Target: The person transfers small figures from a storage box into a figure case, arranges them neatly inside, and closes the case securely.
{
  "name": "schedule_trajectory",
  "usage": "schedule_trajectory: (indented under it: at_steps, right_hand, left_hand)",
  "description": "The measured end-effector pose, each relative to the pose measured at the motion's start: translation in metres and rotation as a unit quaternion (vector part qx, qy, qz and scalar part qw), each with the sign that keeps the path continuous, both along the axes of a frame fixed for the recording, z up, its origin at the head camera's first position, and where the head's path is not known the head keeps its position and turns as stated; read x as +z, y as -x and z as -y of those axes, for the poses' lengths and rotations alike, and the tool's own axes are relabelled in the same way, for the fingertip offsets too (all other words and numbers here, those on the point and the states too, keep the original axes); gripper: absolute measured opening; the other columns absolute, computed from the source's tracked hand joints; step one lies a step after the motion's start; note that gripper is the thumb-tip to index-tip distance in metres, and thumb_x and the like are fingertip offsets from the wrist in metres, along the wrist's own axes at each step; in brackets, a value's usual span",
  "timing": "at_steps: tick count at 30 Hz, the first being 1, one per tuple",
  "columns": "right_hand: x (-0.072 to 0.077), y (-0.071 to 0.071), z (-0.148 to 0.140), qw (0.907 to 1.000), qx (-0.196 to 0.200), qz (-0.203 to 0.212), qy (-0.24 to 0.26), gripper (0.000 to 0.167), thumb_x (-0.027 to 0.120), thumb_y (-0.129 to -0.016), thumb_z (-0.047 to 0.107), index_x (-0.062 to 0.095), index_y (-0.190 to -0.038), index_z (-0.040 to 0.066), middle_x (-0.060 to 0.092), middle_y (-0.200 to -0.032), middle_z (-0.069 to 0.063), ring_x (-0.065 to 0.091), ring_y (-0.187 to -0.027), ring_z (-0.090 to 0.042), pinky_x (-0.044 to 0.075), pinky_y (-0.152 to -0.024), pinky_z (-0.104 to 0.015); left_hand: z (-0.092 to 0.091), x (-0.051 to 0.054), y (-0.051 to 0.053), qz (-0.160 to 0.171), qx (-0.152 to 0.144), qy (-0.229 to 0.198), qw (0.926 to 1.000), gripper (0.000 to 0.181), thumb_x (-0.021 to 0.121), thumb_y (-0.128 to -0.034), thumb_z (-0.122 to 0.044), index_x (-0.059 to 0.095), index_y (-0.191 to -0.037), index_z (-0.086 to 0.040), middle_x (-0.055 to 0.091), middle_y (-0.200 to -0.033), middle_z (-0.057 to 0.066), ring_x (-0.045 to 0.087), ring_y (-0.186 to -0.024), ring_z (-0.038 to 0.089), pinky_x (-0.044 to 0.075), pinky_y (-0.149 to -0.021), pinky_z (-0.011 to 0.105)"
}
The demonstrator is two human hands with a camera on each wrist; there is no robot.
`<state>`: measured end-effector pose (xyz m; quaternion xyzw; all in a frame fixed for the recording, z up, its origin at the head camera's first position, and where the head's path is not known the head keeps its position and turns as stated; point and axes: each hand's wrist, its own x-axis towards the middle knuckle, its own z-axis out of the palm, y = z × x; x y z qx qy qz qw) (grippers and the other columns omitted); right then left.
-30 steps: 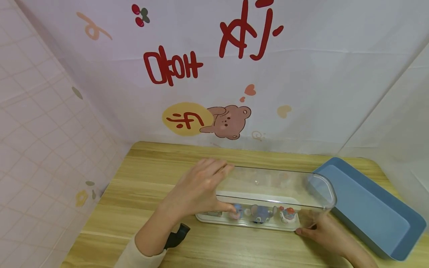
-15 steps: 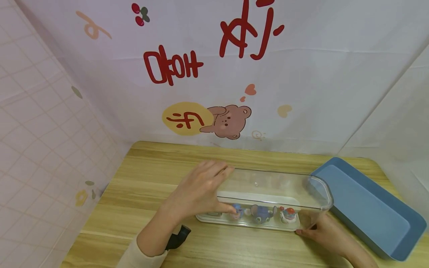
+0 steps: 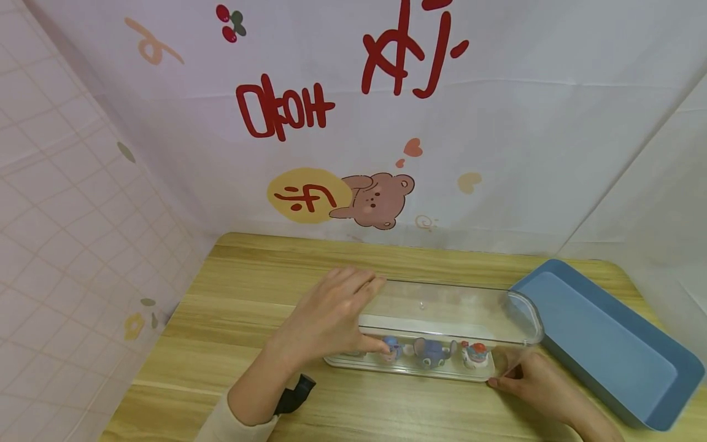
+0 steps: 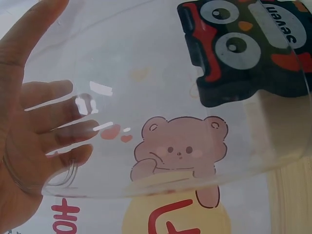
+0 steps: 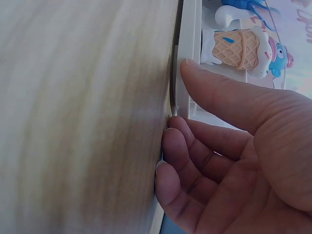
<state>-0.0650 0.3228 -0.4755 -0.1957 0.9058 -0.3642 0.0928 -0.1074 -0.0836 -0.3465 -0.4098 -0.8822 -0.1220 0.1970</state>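
Observation:
With thumb in front and fingers behind, my left hand grips the left part of a long clear plastic cover. The cover is tilted over a white display base, its right end raised. My right hand pinches the base's right end, thumb on the rim and fingers against its edge. Small figures stand in a row on the base: a blue one, a big-eared blue-purple one and a white one with red on top. The left hand hides the base's left end.
A blue rectangular tray lies slanted at the right, near my right hand. The wooden table meets a printed white cloth wall at the back. In the left wrist view, a dark piece with cartoon eyes shows through the clear plastic.
The clear cover's raised right end has come slightly down and to the left. My left hand has shifted a little with it, while my right hand and the base stay put.

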Motion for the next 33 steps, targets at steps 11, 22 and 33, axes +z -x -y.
schedule_trajectory:
  at_steps: [11,22,33]
  right_hand:
    - [0.0035,0.0008,0.0002,0.9994,-0.001,0.03,-0.02,0.015,0.085,-0.089,0.017,0.073,-0.089,0.007,0.065,-0.076,0.014,0.055,-0.069,0.003,0.049,-0.058,-0.023]
    - [0.0027,0.0004,-0.0002,0.9992,-0.011,0.02,-0.032,0.014,0.086,-0.087,0.019,0.073,-0.088,0.012,0.063,-0.076,0.014,0.053,-0.069,0.003,0.048,-0.057,-0.023]
    - [0.0036,-0.0005,0.0008,0.9988,-0.024,0.019,-0.039,0.02,0.087,-0.086,0.021,0.068,-0.09,0.014,0.059,-0.074,0.011,0.05,-0.067,0.001,0.045,-0.055,-0.024]
  left_hand:
    - [-0.0008,-0.0026,0.0014,-0.006,0.003,-0.003,1.0,0.106,0.092,-0.0581,-0.072,0.068,-0.134,-0.003,0.069,-0.127,0.009,0.063,-0.12,0.027,0.051,-0.106,0.04]
    - [-0.0017,-0.0033,0.0022,-0.004,0.008,0.006,0.9999,0.106,0.092,-0.0572,-0.072,0.069,-0.134,-0.003,0.069,-0.127,0.009,0.063,-0.119,0.026,0.052,-0.105,0.04]
    - [-0.0018,-0.0059,0.0026,0.001,0.007,0.008,0.9999,0.107,0.091,-0.0566,-0.074,0.069,-0.134,-0.003,0.069,-0.128,0.009,0.063,-0.119,0.026,0.051,-0.106,0.041]
